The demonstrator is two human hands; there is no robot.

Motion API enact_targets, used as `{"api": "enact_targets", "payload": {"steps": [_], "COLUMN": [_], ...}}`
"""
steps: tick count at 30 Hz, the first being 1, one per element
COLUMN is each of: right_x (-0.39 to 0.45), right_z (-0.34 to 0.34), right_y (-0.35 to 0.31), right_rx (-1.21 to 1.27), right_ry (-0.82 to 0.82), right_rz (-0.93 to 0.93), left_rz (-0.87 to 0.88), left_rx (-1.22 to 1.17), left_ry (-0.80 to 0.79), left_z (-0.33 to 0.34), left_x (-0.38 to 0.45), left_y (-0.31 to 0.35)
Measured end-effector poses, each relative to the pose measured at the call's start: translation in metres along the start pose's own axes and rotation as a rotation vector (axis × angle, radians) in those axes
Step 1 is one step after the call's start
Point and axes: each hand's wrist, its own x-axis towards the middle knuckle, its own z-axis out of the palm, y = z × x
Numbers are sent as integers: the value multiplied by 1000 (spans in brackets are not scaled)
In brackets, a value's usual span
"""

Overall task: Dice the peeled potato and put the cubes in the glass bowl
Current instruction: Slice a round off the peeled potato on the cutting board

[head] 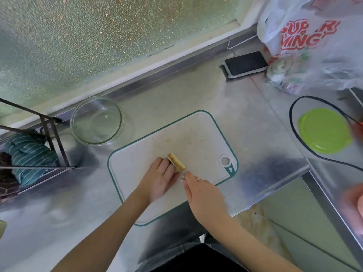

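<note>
L hand (161,176) pins potato (177,162) on cutting board (198,142), fingers curled over it. R hand (204,195) grips knife, blade barely visible, at potato. Glass bowl (78,126) sits on counter (235,107) just beyond board's left corner.

phone (246,64), plastic bag (306,36), green lid (324,130)

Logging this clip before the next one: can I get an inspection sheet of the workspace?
Surface: steel counter, cutting board on it.
Job's things: potato on the board, knife mostly hidden; glass bowl off the board's far left, holding only a scrap.
Clutter: phone, plastic bag, green lid, striped cloth in a rack.
Hands: left hand steadies the potato; right hand grips the knife.
Cables: black cord looped round the lid.
Surroundings: frosted window behind.
</note>
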Motion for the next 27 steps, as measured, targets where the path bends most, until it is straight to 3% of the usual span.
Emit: {"api": "enact_targets", "payload": {"steps": [10,27], "right_x": [3,11], "right_z": [11,10], "right_y": [2,1], "right_rx": [-164,-85], "right_ry": [137,64], "right_rz": [-52,-79], "left_rz": [-13,-70], "left_rx": [-78,-101], "left_ry": [-64,-99], "left_z": [2,2], "left_x": [-4,-5], "left_y": [-6,-9]}}
